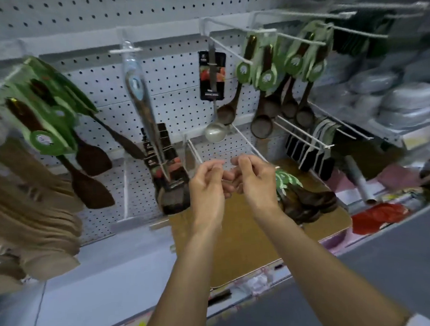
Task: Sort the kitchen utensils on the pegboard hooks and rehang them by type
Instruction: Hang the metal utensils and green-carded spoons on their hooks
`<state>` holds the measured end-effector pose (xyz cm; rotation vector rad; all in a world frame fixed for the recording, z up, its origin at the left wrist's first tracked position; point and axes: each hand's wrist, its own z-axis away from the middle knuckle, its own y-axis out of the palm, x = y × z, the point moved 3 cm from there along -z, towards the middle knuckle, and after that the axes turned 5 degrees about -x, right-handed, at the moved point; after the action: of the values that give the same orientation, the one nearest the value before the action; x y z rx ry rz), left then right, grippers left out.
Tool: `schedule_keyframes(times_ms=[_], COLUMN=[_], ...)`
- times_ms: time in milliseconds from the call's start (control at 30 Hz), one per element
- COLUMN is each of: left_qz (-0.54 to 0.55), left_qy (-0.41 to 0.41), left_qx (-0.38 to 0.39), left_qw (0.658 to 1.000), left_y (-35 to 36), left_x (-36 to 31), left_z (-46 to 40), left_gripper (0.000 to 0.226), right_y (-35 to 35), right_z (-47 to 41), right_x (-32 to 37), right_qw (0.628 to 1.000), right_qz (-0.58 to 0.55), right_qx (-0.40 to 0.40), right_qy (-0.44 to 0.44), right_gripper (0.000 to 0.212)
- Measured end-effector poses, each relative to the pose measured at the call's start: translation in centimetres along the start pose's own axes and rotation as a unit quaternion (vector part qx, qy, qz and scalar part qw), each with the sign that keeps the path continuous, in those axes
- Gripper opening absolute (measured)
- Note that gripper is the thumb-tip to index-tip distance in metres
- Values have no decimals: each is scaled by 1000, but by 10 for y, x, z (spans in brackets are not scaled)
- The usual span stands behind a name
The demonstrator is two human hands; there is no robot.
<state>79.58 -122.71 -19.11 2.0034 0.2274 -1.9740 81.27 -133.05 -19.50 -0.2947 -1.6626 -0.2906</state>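
Two hands meet at the frame's middle: our left hand (206, 186) and right hand (254, 179) have curled fingers; whether they pinch something we cannot tell. Dark ladles (269, 114) hang upper right on the pegboard (173, 72).

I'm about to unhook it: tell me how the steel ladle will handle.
The steel ladle probably feels stiff, its shaft hanging straight. Its polished bowl looks slippery. Likely bottom-heavy, so it may swing on the hook.
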Motion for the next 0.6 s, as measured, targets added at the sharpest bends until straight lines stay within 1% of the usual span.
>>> schedule_keyframes(times_ms=[133, 233, 333, 400, 500, 600], left_qz=[-1, -3, -20, -24, -41, -69], left_qy=[-15, -62, -154, -224, -329, -405], left_qx=[26, 37, 33, 26, 29, 37], left_qw=[1000, 997, 987, 974, 943, 911], left_y=[62, 90, 104, 109, 117, 129], left_x=[32, 64, 102, 129, 171, 213], left_z=[20, 33, 38, 36, 29, 19], left_gripper=[19, 22, 18, 15, 10, 10], right_y=[-65, -107, -142, -159, -173, -174], right_z=[-23, -35, -45, -53, -60, -69], right_x=[-21, -51, -91, -119, -161, -184], right_qw=[999, 997, 986, 973, 941, 911], right_qz=[-2, 3, 36, 79, 147, 185], right_qx=[-34, -60, -105, -118, -90, -75], right_qy=[3, 48, 126, 183, 290, 360], right_gripper=[30, 35, 37, 34, 16, 17])
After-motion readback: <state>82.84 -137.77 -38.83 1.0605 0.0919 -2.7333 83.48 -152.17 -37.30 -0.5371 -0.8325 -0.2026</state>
